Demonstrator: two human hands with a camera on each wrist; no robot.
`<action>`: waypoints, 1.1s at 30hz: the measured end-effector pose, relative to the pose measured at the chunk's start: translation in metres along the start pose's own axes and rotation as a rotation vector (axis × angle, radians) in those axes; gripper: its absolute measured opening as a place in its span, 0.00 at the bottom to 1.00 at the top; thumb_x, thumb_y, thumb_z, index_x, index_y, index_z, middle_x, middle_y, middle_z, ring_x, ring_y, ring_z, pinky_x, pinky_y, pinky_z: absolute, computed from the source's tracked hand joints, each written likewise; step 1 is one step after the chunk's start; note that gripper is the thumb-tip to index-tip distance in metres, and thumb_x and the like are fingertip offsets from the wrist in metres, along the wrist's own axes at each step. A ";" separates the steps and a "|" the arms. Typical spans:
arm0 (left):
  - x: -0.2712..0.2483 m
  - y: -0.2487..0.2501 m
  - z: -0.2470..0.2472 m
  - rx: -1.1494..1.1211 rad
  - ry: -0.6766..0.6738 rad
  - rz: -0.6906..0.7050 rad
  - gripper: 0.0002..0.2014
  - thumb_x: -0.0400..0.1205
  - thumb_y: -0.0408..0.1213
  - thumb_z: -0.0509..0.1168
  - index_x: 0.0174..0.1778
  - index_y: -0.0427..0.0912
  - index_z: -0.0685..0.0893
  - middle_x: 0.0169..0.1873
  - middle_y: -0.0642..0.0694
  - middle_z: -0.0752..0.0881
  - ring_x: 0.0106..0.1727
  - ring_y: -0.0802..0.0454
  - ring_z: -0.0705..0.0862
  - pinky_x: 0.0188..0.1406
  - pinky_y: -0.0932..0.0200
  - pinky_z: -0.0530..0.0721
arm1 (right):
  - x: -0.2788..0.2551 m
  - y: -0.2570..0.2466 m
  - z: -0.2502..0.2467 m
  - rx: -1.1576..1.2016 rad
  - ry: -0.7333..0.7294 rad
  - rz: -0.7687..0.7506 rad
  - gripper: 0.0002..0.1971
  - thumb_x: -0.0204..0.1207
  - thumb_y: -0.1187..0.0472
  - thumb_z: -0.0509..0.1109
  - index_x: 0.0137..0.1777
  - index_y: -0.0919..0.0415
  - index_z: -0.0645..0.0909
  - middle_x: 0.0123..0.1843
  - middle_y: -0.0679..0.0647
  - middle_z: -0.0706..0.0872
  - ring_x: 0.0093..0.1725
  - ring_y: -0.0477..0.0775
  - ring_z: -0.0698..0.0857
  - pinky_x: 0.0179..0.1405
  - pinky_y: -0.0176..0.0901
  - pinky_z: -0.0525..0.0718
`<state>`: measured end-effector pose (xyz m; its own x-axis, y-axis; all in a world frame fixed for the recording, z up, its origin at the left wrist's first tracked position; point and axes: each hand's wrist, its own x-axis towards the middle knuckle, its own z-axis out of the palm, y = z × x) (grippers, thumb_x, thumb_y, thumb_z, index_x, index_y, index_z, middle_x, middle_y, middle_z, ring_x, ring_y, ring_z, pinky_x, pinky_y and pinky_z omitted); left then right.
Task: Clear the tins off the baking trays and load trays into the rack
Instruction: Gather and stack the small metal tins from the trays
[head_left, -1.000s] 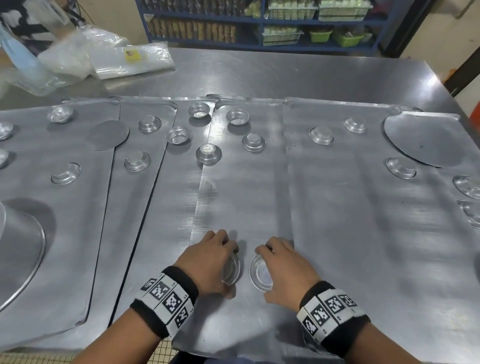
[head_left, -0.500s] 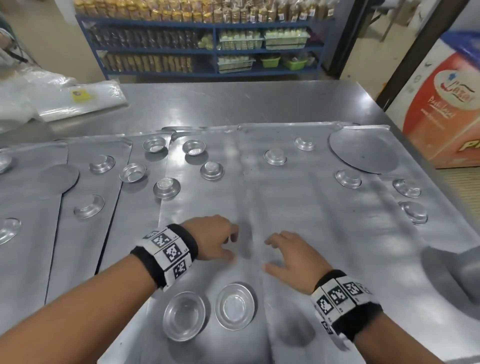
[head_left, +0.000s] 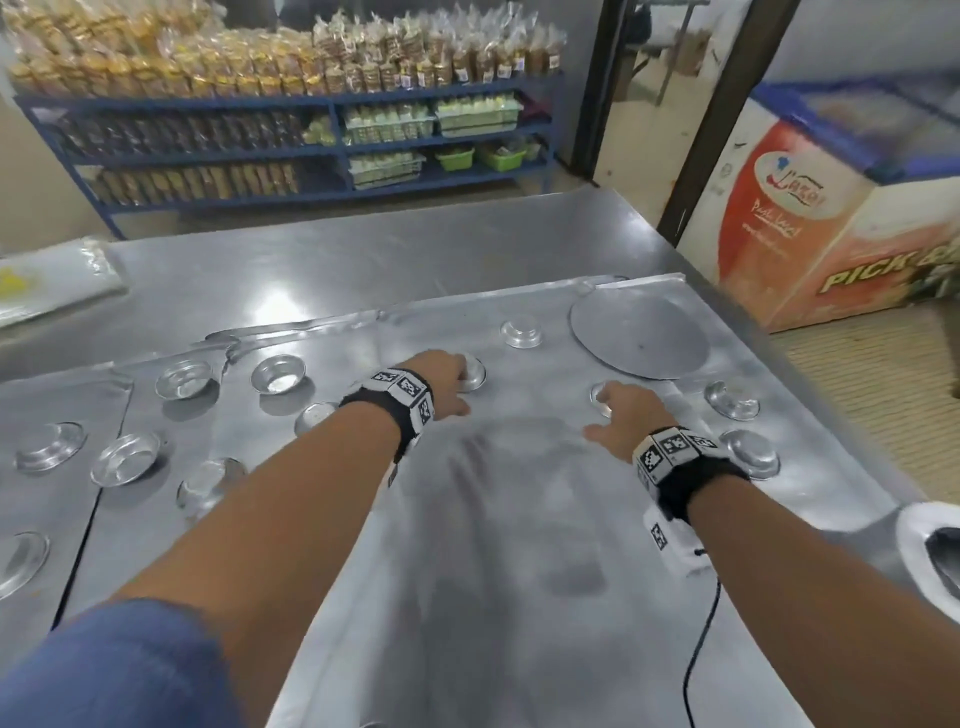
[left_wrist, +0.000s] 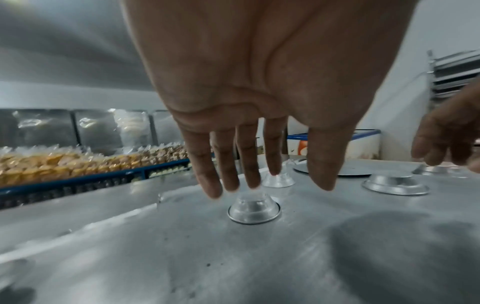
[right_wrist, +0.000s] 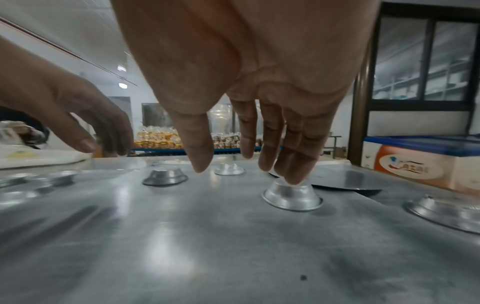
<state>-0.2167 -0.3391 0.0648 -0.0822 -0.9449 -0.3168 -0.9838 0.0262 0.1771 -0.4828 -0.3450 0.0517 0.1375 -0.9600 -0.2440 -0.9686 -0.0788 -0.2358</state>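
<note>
- Left grip (left_wrist: 259, 107) released, straight fingers over inverted, shiny round tin (left_wrist: 254, 209) on brushed-metal baking tray (head_left: 519, 597).
- Right grip (right_wrist: 254, 92) released, fingertips touching another flared tin (right_wrist: 292, 198) on the same tray.

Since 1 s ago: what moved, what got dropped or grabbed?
Both hands let go of the two tins they held and reached forward. The left hand now hovers over an upturned tin; the right hand touches another tin. Neither has a grip yet. The other tins stayed put.
</note>
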 end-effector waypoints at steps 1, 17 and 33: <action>0.012 0.002 0.004 -0.002 0.021 -0.022 0.31 0.77 0.50 0.74 0.74 0.44 0.75 0.68 0.39 0.79 0.69 0.38 0.79 0.67 0.49 0.78 | 0.011 0.003 0.001 -0.022 0.010 0.015 0.28 0.71 0.49 0.76 0.68 0.58 0.76 0.66 0.58 0.83 0.66 0.61 0.81 0.68 0.48 0.76; 0.115 0.002 0.033 0.064 -0.052 -0.217 0.34 0.71 0.55 0.75 0.73 0.50 0.75 0.65 0.42 0.77 0.69 0.36 0.76 0.64 0.45 0.81 | 0.105 0.039 0.008 -0.052 -0.091 0.226 0.43 0.48 0.42 0.84 0.67 0.51 0.76 0.64 0.55 0.80 0.64 0.60 0.81 0.65 0.51 0.81; 0.041 0.006 -0.005 0.093 -0.009 -0.153 0.32 0.62 0.57 0.76 0.56 0.45 0.75 0.53 0.43 0.74 0.50 0.40 0.82 0.39 0.55 0.81 | 0.048 0.000 -0.012 0.072 0.018 0.026 0.32 0.59 0.51 0.82 0.60 0.55 0.71 0.59 0.56 0.73 0.47 0.57 0.80 0.45 0.43 0.77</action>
<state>-0.2248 -0.3791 0.0576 0.0684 -0.9372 -0.3421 -0.9954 -0.0871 0.0398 -0.4791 -0.3941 0.0517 0.1080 -0.9661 -0.2346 -0.9543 -0.0346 -0.2967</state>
